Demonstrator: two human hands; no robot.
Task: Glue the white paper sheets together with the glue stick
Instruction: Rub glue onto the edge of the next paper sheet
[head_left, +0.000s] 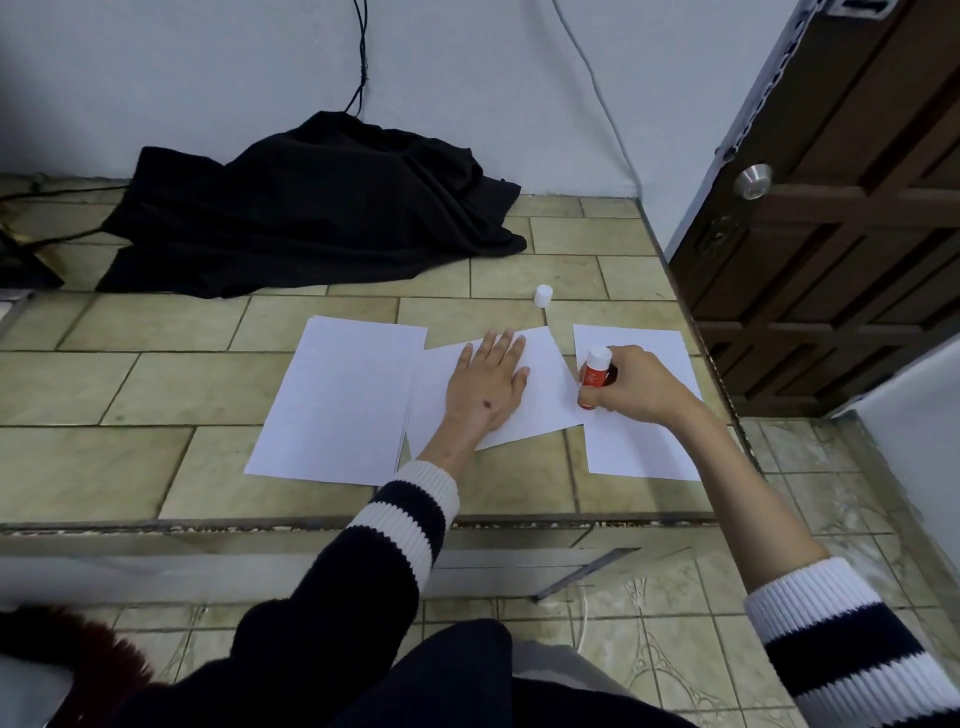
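Note:
Three white paper sheets lie on a tiled ledge. The left sheet (337, 400) overlaps the edge of the tilted middle sheet (545, 384); the right sheet (639, 447) lies partly under the middle sheet's right corner. My left hand (485, 387) rests flat, fingers spread, on the middle sheet. My right hand (631, 387) grips a red glue stick (595, 370) with a white end up, its lower end pressed at the middle sheet's right edge. The white cap (543, 296) stands apart on the tiles behind the sheets.
A crumpled black cloth (311, 208) lies at the back of the ledge against the wall. A brown door (841, 218) with a metal knob (752, 181) stands on the right. The ledge's front edge (363, 522) drops to a lower tiled floor.

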